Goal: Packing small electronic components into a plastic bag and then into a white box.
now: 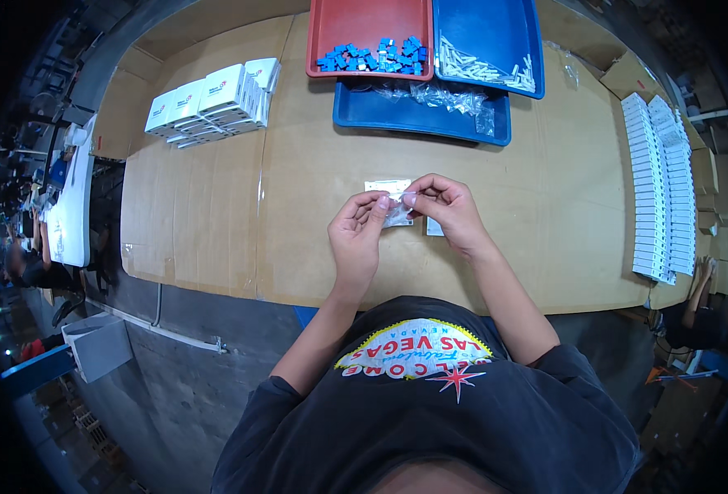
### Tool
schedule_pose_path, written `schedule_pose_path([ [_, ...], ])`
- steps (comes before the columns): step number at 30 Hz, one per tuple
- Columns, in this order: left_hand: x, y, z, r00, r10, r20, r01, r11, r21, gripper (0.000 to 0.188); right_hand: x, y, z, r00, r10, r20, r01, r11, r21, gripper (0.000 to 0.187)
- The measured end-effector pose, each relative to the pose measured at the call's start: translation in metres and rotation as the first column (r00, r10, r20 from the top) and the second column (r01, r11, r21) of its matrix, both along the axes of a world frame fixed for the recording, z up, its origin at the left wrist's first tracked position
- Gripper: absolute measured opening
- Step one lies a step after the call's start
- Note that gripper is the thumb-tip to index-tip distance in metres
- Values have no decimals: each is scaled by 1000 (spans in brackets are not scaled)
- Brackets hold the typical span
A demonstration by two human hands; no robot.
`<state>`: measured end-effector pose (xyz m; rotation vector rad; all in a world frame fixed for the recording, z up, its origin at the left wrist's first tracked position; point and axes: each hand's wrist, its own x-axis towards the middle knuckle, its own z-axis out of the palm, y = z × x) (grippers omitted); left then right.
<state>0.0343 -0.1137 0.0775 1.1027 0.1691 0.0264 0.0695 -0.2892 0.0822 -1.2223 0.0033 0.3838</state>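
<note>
Both my hands meet over the middle of the cardboard-covered table, pinching a small clear plastic bag [397, 217] between them. My left hand [359, 226] grips its left side with thumb and fingers. At the top right edge, my right hand [448, 213] holds it with thumb and forefinger. What the bag contains is too small to make out. Just beyond my fingers lies a white printed box or card [387, 185], partly covered by the hands and bag. Another white piece [434, 227] shows beneath my right hand, mostly hidden by it.
Ahead stand a red tray [369, 72] with blue parts, a blue tray [487, 82] with white sticks, and a lower blue tray [421, 130] with clear bags. White boxes [216, 92] are stacked at left. Long rows of white boxes [660, 189] line the right. Other people work at both sides.
</note>
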Motion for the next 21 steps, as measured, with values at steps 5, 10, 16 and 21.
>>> schedule_pose_path([
  [5,-1,3,-3,1000,1,22,-3,997,81,16,-4,4,-1,995,-16,-100,25,996,89,14],
  [10,0,1,-2,1000,9,19,-10,998,58,15,-4,5,-5,996,-49,-80,57,993,102,13],
  [16,0,2,-2,1000,17,23,-18,999,43,16,-3,6,-2,998,-51,-25,52,996,67,10],
  [21,1,3,0,1000,-4,22,2,996,85,17,-2,2,-6,997,-54,-60,61,992,115,9],
])
